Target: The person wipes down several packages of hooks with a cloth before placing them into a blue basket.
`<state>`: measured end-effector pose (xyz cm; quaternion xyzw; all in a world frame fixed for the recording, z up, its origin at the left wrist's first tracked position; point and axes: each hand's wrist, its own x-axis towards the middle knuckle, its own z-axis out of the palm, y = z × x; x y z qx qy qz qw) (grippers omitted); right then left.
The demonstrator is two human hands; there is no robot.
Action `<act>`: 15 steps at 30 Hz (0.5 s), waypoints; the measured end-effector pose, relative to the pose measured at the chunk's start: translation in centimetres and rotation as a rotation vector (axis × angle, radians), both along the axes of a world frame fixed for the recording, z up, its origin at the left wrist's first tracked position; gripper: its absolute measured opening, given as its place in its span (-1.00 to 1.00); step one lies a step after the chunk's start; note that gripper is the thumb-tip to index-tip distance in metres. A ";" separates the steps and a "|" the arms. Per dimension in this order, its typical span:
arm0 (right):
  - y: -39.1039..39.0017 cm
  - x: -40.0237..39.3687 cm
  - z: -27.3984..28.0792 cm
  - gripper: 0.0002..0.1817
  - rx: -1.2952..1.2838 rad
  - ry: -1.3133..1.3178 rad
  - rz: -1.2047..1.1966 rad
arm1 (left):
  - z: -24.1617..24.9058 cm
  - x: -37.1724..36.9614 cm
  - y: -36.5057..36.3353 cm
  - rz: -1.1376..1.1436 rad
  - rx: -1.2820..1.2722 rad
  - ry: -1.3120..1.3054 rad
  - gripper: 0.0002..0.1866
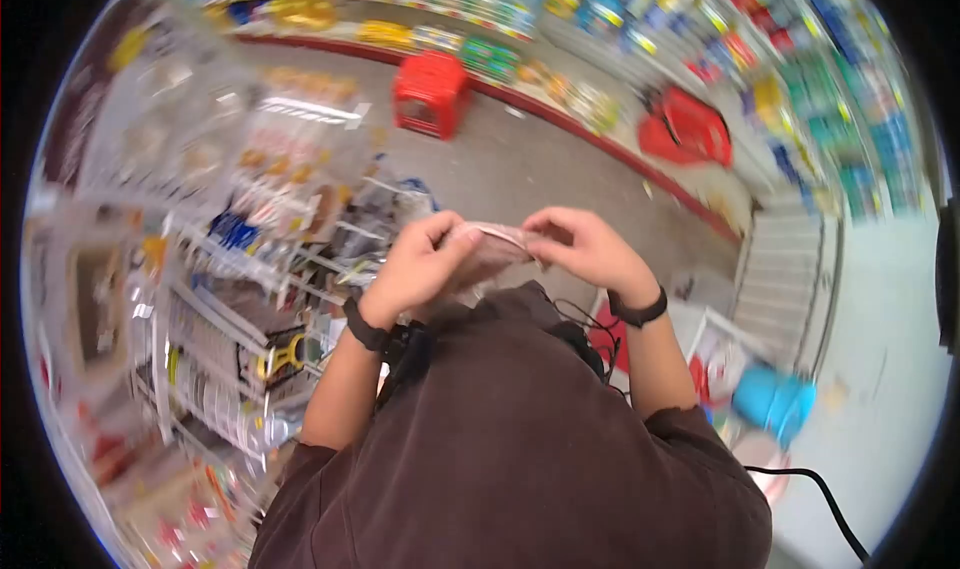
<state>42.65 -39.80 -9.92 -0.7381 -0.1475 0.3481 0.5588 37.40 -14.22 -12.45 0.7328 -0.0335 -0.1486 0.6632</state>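
Observation:
Between my two hands a thin, pinkish, see-through plastic bag [490, 256] is stretched by its upper edge, close in front of my chest. My left hand [428, 259] pinches the left end of that edge between thumb and fingers. On the right end, the fingertips of my right hand [585, 249] are closed too. The bag hangs down toward my dark shirt, and its lower part is blurred and partly hidden. Black bands circle both wrists.
A red plastic stool [430, 94] stands on the floor ahead, and a red basket [686, 127] sits by the stocked shelves. Wire racks [215, 369] with goods crowd the left. To the right are a blue bucket [772, 401] and a white surface with a black cable [825, 494].

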 end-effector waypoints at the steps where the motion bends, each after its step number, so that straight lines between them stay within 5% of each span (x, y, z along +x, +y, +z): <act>1: -1.1 -0.7 0.3 -0.69 -0.029 0.018 -0.082 | -0.7 0.6 -1.1 -0.027 0.012 -0.078 -0.72; 4: -3.4 -3.2 0.7 -0.73 -0.331 -0.153 -0.178 | -1.5 1.2 -3.4 -0.158 0.012 0.043 -0.69; 6: -5.3 -5.9 0.1 -0.70 -0.275 -0.538 -0.126 | -1.6 1.2 -5.0 -0.291 0.048 0.026 -0.68; 9: -7.9 -9.9 -1.6 -0.70 -0.284 -0.543 -0.198 | -1.3 0.2 -7.2 -0.493 0.102 0.039 -0.65; 11: -9.2 -12.2 -2.2 -0.69 -0.336 -0.528 -0.353 | 1.3 -0.6 -8.9 -0.596 0.186 0.302 -0.64; 13: -10.4 -14.1 -3.2 -0.67 -0.367 -0.522 -0.496 | -0.5 -1.7 -10.5 -0.641 0.096 0.063 -0.65; 15: -10.9 -16.4 -5.2 -0.60 -0.438 -0.742 -0.956 | -2.0 -1.8 -12.0 -0.735 0.097 0.084 -0.67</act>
